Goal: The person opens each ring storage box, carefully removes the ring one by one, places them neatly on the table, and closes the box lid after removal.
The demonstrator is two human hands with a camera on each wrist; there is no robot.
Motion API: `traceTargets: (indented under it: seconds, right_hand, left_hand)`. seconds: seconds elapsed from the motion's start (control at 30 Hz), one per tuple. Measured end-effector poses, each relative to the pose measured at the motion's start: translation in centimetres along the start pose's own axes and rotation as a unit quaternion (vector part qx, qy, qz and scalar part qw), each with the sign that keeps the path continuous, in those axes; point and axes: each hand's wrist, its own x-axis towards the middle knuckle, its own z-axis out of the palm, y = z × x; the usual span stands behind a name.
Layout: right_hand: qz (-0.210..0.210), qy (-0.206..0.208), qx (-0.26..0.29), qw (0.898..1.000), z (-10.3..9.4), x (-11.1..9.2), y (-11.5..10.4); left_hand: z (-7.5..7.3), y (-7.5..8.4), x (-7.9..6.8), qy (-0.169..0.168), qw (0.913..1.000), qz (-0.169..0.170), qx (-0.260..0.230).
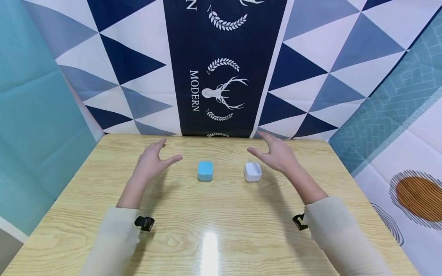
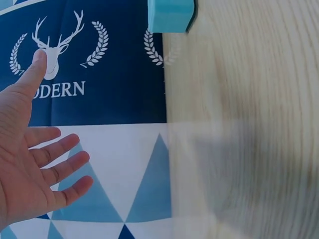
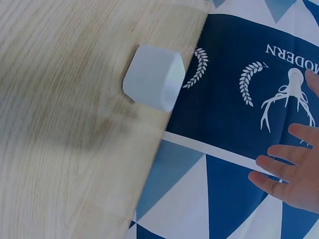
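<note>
A small blue block [image 1: 205, 171] with rounded corners sits on the wooden table, left of a similar white block [image 1: 253, 172]. My left hand [image 1: 152, 161] hovers to the left of the blue block, thumb spread away from the fingers and nothing held. Beyond the white block, to its right, my right hand [image 1: 275, 152] is raised over the table with its thumb and fingers apart, also holding nothing. In the left wrist view the blue block [image 2: 171, 15] is cut by the top edge. The right wrist view shows the white block [image 3: 154, 78] whole, apart from the fingers.
The wooden table [image 1: 221, 214] ends at the back against a patterned cloth [image 1: 221, 46] with triangles and deer prints. Teal cloth [image 1: 45, 96] hangs at the left, and a white printed cloth [image 1: 407, 161] lies along the right side. Both wrists wear black straps.
</note>
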Motion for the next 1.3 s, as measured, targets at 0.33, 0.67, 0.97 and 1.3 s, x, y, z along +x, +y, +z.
traceTargets:
  seconds: [0.33,0.67,0.97,1.3]
  right_hand:
    - [-0.010,0.003,0.021,1.000,1.2,0.0,-0.3]
    - [-0.013,-0.007,0.031,0.999,2.5,0.2,-0.4]
    - [-0.019,-0.018,0.041,0.999,3.7,0.4,-0.8]
    - [-0.027,-0.026,0.056,0.998,4.9,0.5,-1.5]
  left_hand:
    - [1.2,-0.2,-0.3,-0.008,0.9998,0.002,-0.020]
    - [2.0,-0.2,-0.2,-0.007,0.9995,0.007,-0.029]
    - [2.7,-0.1,-0.5,-0.029,0.9984,0.000,-0.049]
    - [4.0,-0.2,-0.5,-0.036,0.9967,0.016,-0.071]
